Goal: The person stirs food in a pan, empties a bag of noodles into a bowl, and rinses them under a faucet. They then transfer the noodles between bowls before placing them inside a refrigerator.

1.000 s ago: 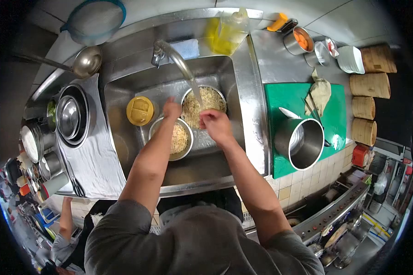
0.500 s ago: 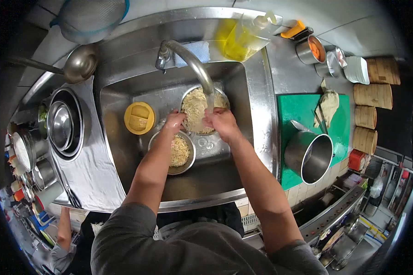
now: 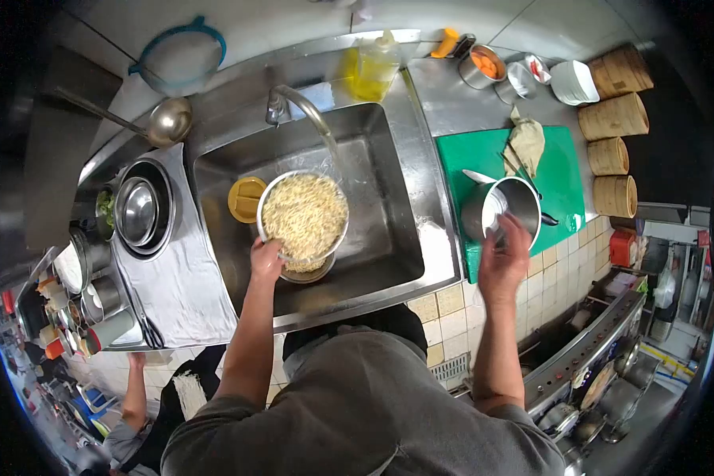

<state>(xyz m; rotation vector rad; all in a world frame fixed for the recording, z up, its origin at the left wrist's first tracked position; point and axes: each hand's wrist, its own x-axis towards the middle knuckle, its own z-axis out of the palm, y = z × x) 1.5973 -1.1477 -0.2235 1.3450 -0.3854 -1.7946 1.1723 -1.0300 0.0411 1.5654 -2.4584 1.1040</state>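
Note:
My left hand (image 3: 266,260) grips the near left rim of a round bowl (image 3: 266,189) heaped with pale thin strands that look like bean sprouts (image 3: 304,216). The bowl is held over the sink (image 3: 373,230), partly covering a second bowl (image 3: 309,275) beneath it. Above and to its right is the curved faucet (image 3: 309,111). Over at the green cutting board (image 3: 476,151), my right hand (image 3: 504,262) has its fingers, a little blurred, at the near rim of a deep metal pot (image 3: 477,213).
A yellow round container (image 3: 246,198) sits in the sink's left side. Nested metal bowls (image 3: 139,213) stand on a cloth (image 3: 186,297) at left. A cloth (image 3: 527,147) and knife handle (image 3: 550,219) lie on the board. Bamboo steamers (image 3: 613,117) line the right. Another person's arm (image 3: 135,397) shows lower left.
My left hand has raised the sprout-filled bowl from under the faucet and moved it left, over the other bowl. My right hand has left the sink for the pot, which has shifted on the board.

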